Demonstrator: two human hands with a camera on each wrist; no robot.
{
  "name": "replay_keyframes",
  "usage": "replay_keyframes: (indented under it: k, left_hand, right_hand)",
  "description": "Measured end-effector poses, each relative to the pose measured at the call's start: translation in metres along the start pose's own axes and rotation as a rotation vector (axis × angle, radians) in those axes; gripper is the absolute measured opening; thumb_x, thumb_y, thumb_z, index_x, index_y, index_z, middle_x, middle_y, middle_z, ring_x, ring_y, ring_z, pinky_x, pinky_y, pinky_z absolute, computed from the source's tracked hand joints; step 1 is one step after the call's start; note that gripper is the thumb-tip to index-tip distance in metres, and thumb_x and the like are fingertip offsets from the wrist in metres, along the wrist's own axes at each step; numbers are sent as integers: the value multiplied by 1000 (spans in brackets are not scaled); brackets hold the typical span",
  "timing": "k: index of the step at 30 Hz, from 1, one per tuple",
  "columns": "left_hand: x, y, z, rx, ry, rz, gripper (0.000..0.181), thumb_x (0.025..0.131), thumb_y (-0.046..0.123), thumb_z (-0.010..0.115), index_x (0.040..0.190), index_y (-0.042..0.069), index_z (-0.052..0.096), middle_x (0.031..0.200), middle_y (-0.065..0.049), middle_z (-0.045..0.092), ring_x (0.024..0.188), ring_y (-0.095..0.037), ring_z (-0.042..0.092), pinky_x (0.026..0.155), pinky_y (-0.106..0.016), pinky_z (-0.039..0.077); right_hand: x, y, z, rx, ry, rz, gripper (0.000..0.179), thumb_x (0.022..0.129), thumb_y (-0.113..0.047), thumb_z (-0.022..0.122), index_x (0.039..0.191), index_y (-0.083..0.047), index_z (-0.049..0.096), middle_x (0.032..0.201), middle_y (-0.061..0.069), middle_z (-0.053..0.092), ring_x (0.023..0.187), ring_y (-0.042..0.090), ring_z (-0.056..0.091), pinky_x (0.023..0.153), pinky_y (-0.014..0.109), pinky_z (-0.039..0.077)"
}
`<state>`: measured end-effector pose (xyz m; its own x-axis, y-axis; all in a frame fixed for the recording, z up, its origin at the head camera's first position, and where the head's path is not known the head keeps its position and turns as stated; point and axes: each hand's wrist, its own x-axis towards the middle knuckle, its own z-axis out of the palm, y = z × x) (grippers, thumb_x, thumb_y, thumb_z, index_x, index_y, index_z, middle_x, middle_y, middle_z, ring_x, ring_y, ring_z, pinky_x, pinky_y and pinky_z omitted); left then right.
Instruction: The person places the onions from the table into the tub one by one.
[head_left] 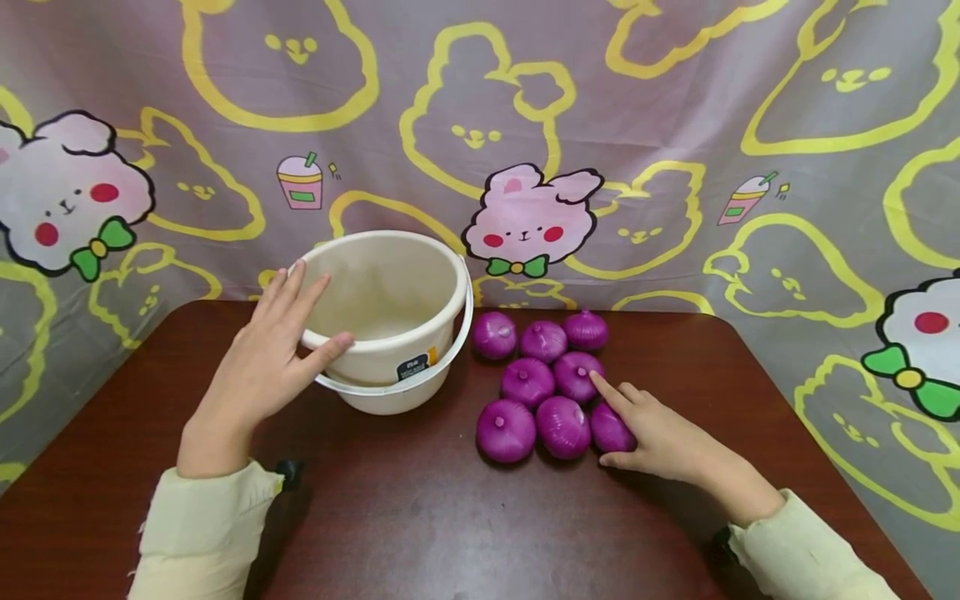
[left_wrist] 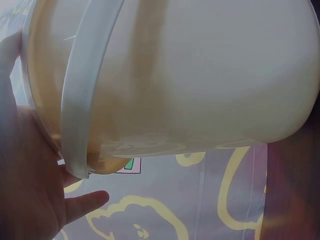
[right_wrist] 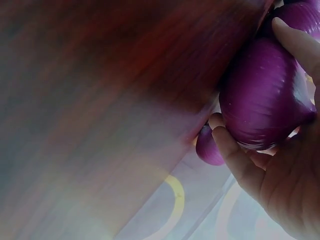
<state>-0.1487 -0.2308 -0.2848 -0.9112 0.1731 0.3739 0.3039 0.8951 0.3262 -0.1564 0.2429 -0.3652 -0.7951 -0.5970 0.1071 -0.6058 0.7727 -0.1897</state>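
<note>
A cream plastic bucket [head_left: 371,367] stands upright at the back left of the table, its inside bare and its white handle [head_left: 468,310] hanging down along the side. My left hand [head_left: 262,358] rests at the bucket's left rim, fingers extended and thumb reaching over the front. Beside the bucket, several purple onions [head_left: 527,382] sit in a tight group. At the group's right front, my right hand [head_left: 667,437] holds one onion [head_left: 612,427] between thumb and fingers. In the right wrist view, that onion [right_wrist: 260,92] fills the space between the thumb and the fingertips.
The dark brown table [head_left: 420,508] reaches back to a curtain [head_left: 420,150] printed with cartoon animals. A label [head_left: 413,367] is stuck on the bucket's front. Neighbouring onions crowd close on the left and far sides of the held one.
</note>
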Motion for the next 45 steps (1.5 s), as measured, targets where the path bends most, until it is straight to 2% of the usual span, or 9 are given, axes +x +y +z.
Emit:
replay_keyframes:
  k: [25,37,45]
  left_hand:
    - [-3,-1,1,6,2,-5,81,95,58,54,158,15,28,168,-13,10,155,-37,7,104,-78,26]
    - [-1,1,2,6,-6,1,83,95,59,53,158,13,25,169,-9,8,155,-36,5,103,-79,26]
    - [-2,1,1,5,-4,1,84,95,59,53,159,12,24,169,-8,9,156,-34,4,103,-79,26]
  right_hand:
    - [-1,2,-2,25,-28,23,103,75,-39,86,155,-4,32,104,3,52,89,14,50,80,37,51]
    - [-2,1,-5,37,-11,26,101,75,-40,86,154,-4,34,105,3,53,92,15,52,82,38,51]
    - [4,-1,-8,45,17,25,100,75,-38,86,155,-9,33,107,4,53,96,16,53,84,39,51]
